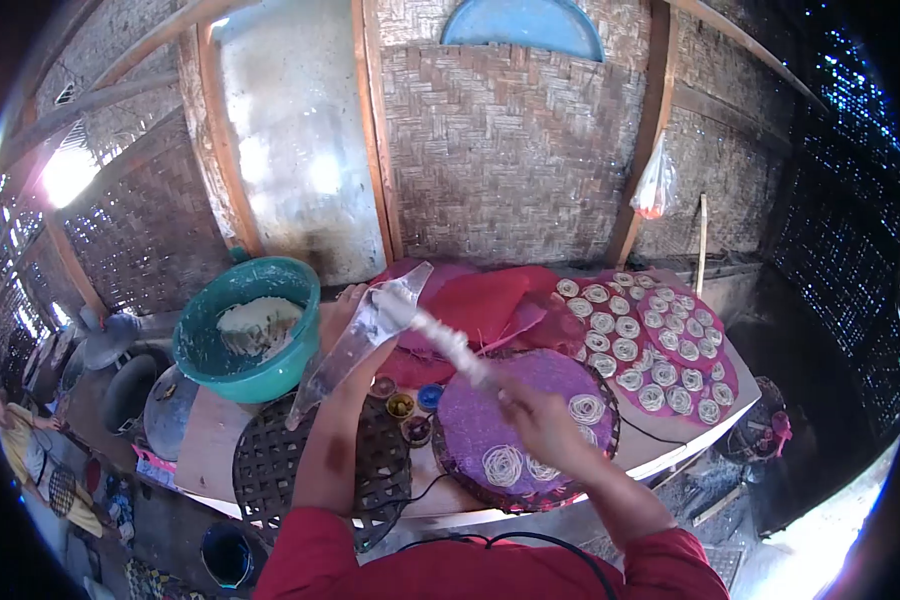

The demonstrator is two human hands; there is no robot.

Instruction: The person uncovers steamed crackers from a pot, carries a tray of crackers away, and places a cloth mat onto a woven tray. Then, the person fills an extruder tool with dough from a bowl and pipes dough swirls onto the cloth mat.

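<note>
My right hand (pixel 540 415) is closed round the handle end of a whitish, dough-coated stick (pixel 440 340), which slants up to the left over the table. The stick's far end meets a clear plastic piece (pixel 365 335). Behind that plastic is my left hand (pixel 345 305), its fingers partly hidden, with the plastic lying against it. Below my right hand, a round tray with purple cloth (pixel 480 415) bears several coiled white strands (pixel 502 465). To the left stands a green basin (pixel 195 360) with white dough (pixel 260 325) inside.
More coils lie on pink cloth (pixel 685 378) at the right. A dark woven tray (pixel 270 460) is under my left forearm, beside small jars (pixel 400 405). Red cloth (pixel 480 305) lies at the back. Pots (pixel 165 410) stand at the left; a person (pixel 30 450) is at the far left.
</note>
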